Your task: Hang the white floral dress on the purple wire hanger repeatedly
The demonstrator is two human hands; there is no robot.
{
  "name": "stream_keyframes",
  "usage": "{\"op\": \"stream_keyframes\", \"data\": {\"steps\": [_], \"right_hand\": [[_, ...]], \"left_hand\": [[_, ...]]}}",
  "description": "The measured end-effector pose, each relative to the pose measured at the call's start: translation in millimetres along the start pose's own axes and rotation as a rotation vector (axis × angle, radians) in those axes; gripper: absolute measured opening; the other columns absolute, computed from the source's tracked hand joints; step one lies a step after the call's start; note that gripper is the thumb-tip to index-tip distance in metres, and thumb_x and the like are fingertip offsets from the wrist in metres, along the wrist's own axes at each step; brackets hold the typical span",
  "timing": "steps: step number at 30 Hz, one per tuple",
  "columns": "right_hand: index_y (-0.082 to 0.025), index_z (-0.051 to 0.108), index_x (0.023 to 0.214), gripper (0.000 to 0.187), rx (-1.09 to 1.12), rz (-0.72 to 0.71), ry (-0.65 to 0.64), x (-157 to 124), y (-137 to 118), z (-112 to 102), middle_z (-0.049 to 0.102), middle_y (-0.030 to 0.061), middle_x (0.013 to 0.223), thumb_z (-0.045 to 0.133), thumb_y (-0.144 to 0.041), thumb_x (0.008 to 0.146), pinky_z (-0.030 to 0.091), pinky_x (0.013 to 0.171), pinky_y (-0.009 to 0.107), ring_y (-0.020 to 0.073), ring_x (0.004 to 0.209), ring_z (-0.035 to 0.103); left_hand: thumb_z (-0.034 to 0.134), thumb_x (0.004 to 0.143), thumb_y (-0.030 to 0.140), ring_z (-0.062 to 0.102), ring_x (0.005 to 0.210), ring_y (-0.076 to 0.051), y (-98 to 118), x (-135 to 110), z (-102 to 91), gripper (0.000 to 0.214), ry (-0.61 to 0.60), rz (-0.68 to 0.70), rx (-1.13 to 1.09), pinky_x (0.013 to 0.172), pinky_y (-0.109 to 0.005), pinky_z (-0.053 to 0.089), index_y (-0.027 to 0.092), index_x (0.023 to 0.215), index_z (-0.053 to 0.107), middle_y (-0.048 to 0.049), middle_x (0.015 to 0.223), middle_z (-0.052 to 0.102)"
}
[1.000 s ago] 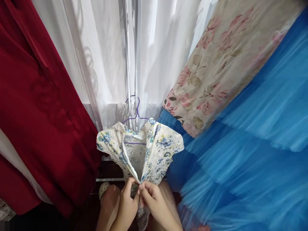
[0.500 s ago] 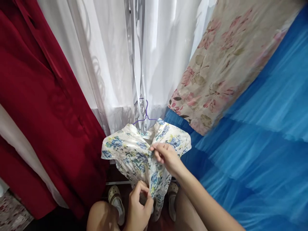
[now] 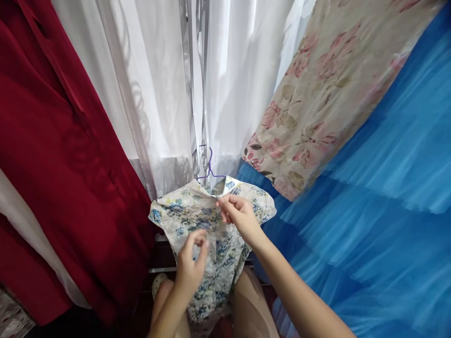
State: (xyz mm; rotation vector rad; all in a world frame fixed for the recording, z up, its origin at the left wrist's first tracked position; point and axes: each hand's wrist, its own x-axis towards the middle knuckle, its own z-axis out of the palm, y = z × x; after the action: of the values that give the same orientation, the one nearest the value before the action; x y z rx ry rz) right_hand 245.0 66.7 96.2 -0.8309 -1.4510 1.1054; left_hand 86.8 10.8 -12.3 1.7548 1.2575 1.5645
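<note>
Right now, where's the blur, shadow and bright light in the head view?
Head view: left hand blurred, right hand crisper; head view: white cloth bright at the top, curled shadows on its left part; head view: blue cloth soft toward the right edge, red cloth dim near its hem.

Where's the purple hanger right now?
Head view, just left of centre: the purple hanger rises from the neckline of the blue-flowered garment, above the right hand and in front of the white fabric.
</note>
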Motion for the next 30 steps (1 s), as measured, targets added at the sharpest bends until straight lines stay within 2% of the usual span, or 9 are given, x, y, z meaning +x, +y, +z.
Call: {"op": "stream_keyframes", "data": {"steps": [3, 6, 8, 12, 16, 22, 25, 27, 30], "right_hand": [[-0.018, 0.063, 0.079, 0.031, -0.047, -0.039, -0.028, -10, -2, -3, 0.054, -0.0041, 0.047, 0.058, -0.046, 0.091, 0.033, 0.046, 0.023, 0.0103, 0.043, 0.043], [-0.018, 0.062, 0.080, 0.030, -0.086, -0.076, -0.047, -11, 1, -8, 0.053, -0.0039, 0.050, 0.058, -0.045, 0.092, 0.032, 0.047, 0.024, 0.0110, 0.045, 0.044], [-0.018, 0.061, 0.079, 0.030, -0.122, -0.097, -0.011, -9, 10, -9, 0.050, -0.0043, 0.051, 0.057, -0.045, 0.092, 0.030, 0.047, 0.024, 0.0111, 0.046, 0.043], [-0.019, 0.054, 0.073, 0.033, -0.140, -0.151, 0.097, -4, 37, -1, 0.044, -0.0047, 0.056, 0.057, -0.047, 0.090, 0.027, 0.049, 0.025, 0.0110, 0.050, 0.037], [-0.020, 0.050, 0.068, 0.032, -0.189, -0.120, 0.054, -5, 59, 7, 0.041, -0.0054, 0.055, 0.055, -0.043, 0.090, 0.025, 0.049, 0.024, 0.0105, 0.050, 0.035], [-0.020, 0.048, 0.065, 0.030, -0.180, -0.046, -0.032, -30, 70, 13, 0.037, -0.0066, 0.052, 0.055, -0.037, 0.089, 0.025, 0.049, 0.024, 0.0099, 0.048, 0.033], [-0.020, 0.051, 0.066, 0.028, -0.204, -0.087, -0.080, -48, 64, 22, 0.042, -0.0051, 0.055, 0.055, -0.032, 0.091, 0.028, 0.052, 0.025, 0.0104, 0.051, 0.037], [-0.019, 0.052, 0.067, 0.027, -0.200, -0.093, -0.113, -55, 61, 27, 0.045, -0.0041, 0.057, 0.055, -0.032, 0.091, 0.030, 0.053, 0.025, 0.0107, 0.053, 0.040], [-0.020, 0.051, 0.067, 0.029, -0.101, -0.001, -0.074, -60, 68, 22, 0.045, -0.0040, 0.055, 0.056, -0.036, 0.091, 0.029, 0.050, 0.024, 0.0106, 0.050, 0.040]], "left_hand": [[0.049, 0.096, 0.029, 0.061, 0.080, -0.016, 38, 59, -11.7, 0.042, -0.013, 0.190, 0.022, 0.081, -0.028, 0.047, 0.021, 0.138, 0.051, -0.0030, 0.086, 0.064], [0.052, 0.096, 0.031, 0.056, 0.067, -0.013, 63, 94, -12.8, 0.022, -0.123, 0.283, 0.156, 0.070, -0.024, 0.043, 0.020, 0.109, 0.067, 0.0011, 0.074, 0.060], [0.053, 0.096, 0.032, 0.050, 0.059, -0.011, 71, 100, -10.0, 0.019, -0.140, 0.287, 0.208, 0.062, -0.023, 0.039, 0.019, 0.090, 0.065, 0.0034, 0.064, 0.055], [0.056, 0.094, 0.034, 0.051, 0.055, -0.011, 76, 96, -5.0, 0.020, -0.055, 0.227, 0.161, 0.059, -0.022, 0.039, 0.018, 0.081, 0.060, 0.0047, 0.058, 0.052], [0.059, 0.093, 0.032, 0.056, 0.059, -0.011, 75, 103, -17.5, 0.019, 0.158, 0.188, -0.033, 0.061, -0.021, 0.043, 0.017, 0.082, 0.059, 0.0029, 0.061, 0.056], [0.069, 0.085, 0.027, 0.052, 0.061, -0.008, 36, 124, -86.7, 0.018, 0.576, 0.144, -0.441, 0.065, -0.019, 0.044, 0.014, 0.080, 0.058, 0.0044, 0.062, 0.050], [0.067, 0.085, 0.023, 0.048, 0.058, -0.006, -4, 120, -110.7, 0.021, 0.646, -0.095, -0.715, 0.065, -0.017, 0.044, 0.014, 0.074, 0.051, 0.0064, 0.060, 0.045], [0.062, 0.086, 0.021, 0.044, 0.051, -0.005, -31, 111, -108.8, 0.024, 0.677, -0.347, -0.861, 0.061, -0.015, 0.043, 0.016, 0.071, 0.045, 0.0080, 0.056, 0.041], [0.057, 0.086, 0.018, 0.043, 0.043, -0.007, -64, 88, -80.3, 0.023, 0.616, -0.626, -0.905, 0.054, -0.019, 0.042, 0.017, 0.068, 0.043, 0.0077, 0.051, 0.041]]}}
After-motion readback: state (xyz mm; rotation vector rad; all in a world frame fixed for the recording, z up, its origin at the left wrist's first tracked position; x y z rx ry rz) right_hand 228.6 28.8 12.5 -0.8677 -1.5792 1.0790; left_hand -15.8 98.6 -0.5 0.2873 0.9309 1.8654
